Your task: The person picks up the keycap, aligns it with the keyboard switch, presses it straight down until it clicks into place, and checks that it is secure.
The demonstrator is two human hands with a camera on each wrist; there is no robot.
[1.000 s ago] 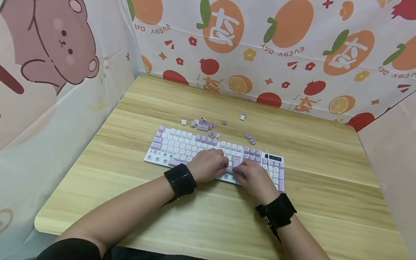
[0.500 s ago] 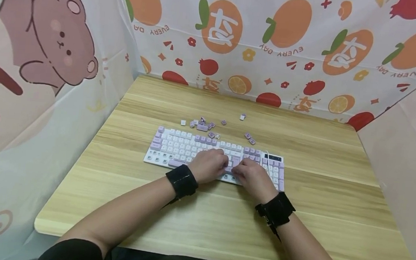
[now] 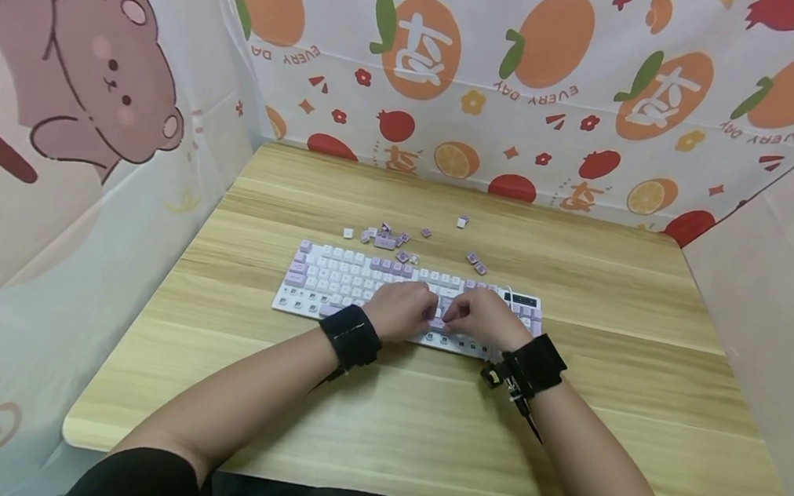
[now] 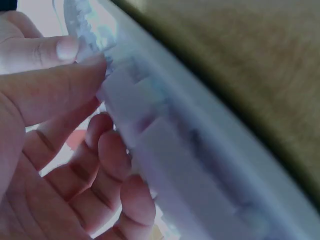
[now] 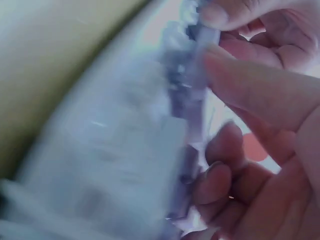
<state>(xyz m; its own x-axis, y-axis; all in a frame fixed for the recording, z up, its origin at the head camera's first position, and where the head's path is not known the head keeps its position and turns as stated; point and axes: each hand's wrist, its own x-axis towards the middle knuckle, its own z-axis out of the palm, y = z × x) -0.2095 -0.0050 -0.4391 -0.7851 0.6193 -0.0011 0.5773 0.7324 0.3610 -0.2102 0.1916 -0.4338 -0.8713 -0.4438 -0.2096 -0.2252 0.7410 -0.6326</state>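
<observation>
both hands (image 3: 444, 315) on keyboard (image 3: 338, 278), loose keycaps (image 3: 387, 239) behind

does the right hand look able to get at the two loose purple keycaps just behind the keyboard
Probably yes. The right hand rests on the keyboard, and the two loose keycaps lie on bare table just beyond it, with nothing between.

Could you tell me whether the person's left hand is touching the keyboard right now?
Touching. The left wrist view shows the left hand with its thumb and fingertips pressed against the keyboard at its keys.
</observation>
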